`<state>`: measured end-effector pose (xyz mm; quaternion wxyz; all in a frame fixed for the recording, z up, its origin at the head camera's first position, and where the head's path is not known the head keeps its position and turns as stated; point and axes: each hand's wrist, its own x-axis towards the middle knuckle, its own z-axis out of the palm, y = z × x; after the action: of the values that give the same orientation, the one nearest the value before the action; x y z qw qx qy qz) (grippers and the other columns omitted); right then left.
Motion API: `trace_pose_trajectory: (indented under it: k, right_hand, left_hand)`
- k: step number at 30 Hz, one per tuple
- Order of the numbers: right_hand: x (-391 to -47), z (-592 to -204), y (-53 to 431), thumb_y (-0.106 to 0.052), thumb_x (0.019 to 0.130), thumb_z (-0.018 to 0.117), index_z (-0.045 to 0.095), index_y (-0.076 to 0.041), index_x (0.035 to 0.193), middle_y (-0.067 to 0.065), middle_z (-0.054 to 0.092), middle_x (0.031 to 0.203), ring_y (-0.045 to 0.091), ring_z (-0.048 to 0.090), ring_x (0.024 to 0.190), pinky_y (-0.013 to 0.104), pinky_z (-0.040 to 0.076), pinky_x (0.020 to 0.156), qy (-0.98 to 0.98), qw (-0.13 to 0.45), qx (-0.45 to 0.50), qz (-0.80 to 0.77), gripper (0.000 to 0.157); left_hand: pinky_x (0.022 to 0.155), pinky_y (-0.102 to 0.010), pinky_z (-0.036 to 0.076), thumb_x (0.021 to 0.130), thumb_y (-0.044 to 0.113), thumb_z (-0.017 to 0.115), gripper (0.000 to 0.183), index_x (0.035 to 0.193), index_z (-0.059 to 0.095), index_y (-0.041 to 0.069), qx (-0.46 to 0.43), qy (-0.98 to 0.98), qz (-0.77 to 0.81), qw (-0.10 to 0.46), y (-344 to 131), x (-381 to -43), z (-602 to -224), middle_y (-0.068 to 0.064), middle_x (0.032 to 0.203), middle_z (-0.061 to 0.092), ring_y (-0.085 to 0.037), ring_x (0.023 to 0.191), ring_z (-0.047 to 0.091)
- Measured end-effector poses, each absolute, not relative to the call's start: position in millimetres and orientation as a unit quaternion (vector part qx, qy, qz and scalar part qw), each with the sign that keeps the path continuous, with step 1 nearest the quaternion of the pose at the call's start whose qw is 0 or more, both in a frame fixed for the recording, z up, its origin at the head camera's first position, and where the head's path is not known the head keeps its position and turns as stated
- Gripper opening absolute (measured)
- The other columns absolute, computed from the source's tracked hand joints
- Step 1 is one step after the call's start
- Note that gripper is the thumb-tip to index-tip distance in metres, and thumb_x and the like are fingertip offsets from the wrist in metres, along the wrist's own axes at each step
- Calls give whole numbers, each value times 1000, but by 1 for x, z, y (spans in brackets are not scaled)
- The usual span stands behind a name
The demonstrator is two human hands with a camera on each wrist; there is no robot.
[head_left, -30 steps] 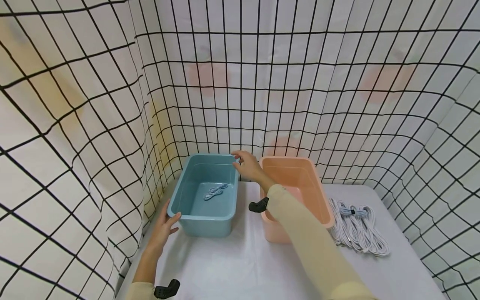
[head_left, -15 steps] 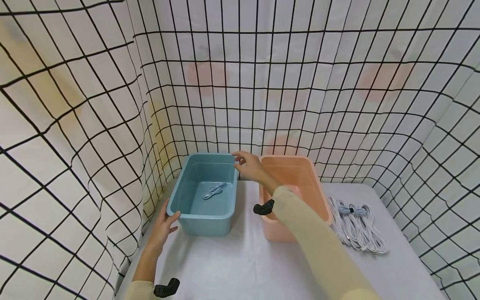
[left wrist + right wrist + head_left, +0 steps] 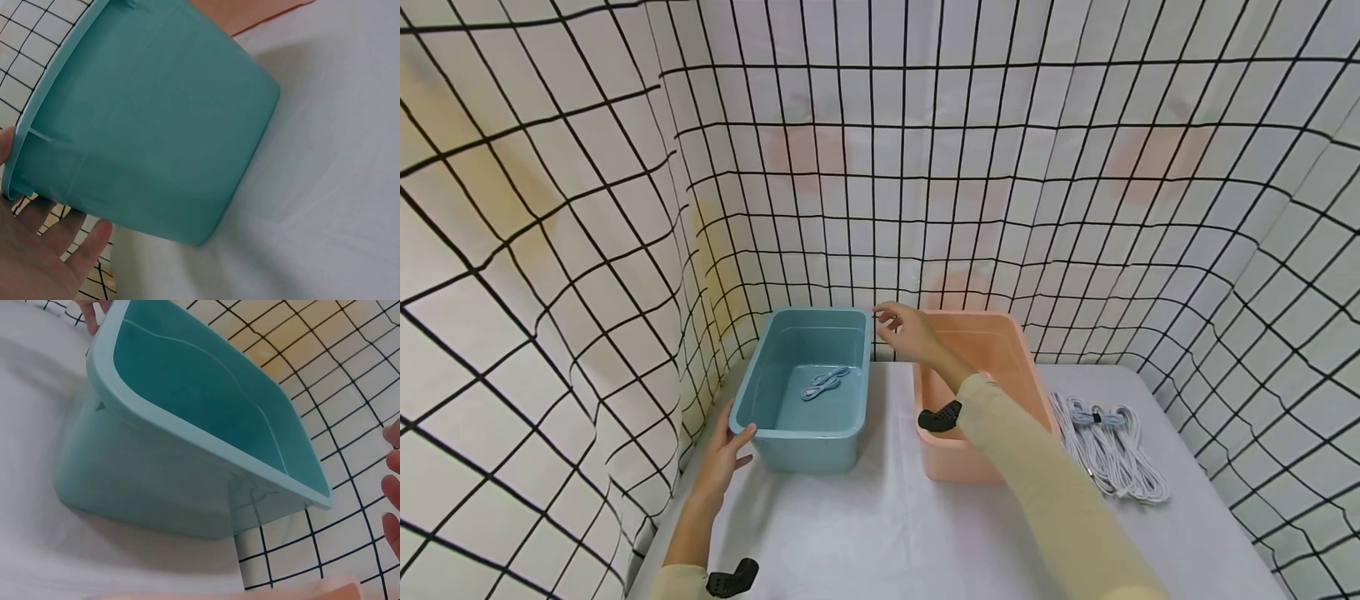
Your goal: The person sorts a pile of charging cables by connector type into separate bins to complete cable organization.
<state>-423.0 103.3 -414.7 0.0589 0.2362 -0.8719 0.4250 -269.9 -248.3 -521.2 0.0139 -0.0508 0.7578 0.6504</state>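
A blue plastic tub (image 3: 808, 454) stands on the left of the table, with a small bundle of light blue cable (image 3: 825, 382) on its floor. My left hand (image 3: 718, 458) grips the tub's near left corner, thumb over the rim and fingers along the outside; the left wrist view shows this hand (image 3: 44, 250) too. Near the tub's far right corner is my right hand (image 3: 913, 333), its fingers loosely bent and holding nothing. In the right wrist view its fingers (image 3: 392, 487) are apart from the tub wall.
A peach tub (image 3: 962, 462) stands to the right, partly hidden under my right forearm. Beside it lie coiled white cables (image 3: 1123, 471) with a light blue cable bundle (image 3: 1097, 418) on top, tied in black. Black netting (image 3: 925, 175) encloses the back and sides.
My right hand has shifted slightly right, off the blue tub's far corner. The left hand keeps its grip on the near corner. The whole view has drifted a little.
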Motion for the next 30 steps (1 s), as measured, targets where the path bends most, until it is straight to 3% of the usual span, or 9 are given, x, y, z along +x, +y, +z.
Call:
trace_pose_trajectory:
  k: [7, 17, 30]
  right_hand:
    - [-421, -415, 121, -18, 103, 64, 59, -10, 143, 9, 65, 122, 27, 64, 108, 44, 56, 84, -872, 61, 231, 427, 42]
    - [-419, -410, 144, -14, 103, 65, 58, -8, 144, 18, 63, 125, 32, 62, 110, 48, 55, 88, -865, 60, 225, 444, 43]
    - [-413, -411, 182, -12, 102, 65, 58, -8, 145, 17, 63, 124, 32, 60, 108, 49, 54, 89, -867, 69, 215, 444, 43]
  left_hand:
    - [108, -66, 38, 109, 33, 54, 79, 168, 2, 21, -45, 755, 654, 13, -247, -271, -521, -21, 170, 9, -43, 152, 18]
    - [107, -68, 38, 110, 29, 53, 78, 168, 1, 19, -44, 752, 658, 16, -249, -271, -521, -22, 170, 7, -45, 152, 17]
    - [107, -68, 38, 109, 32, 54, 80, 168, 1, 19, -46, 753, 657, 12, -248, -270, -519, -22, 170, 8, -45, 152, 17]
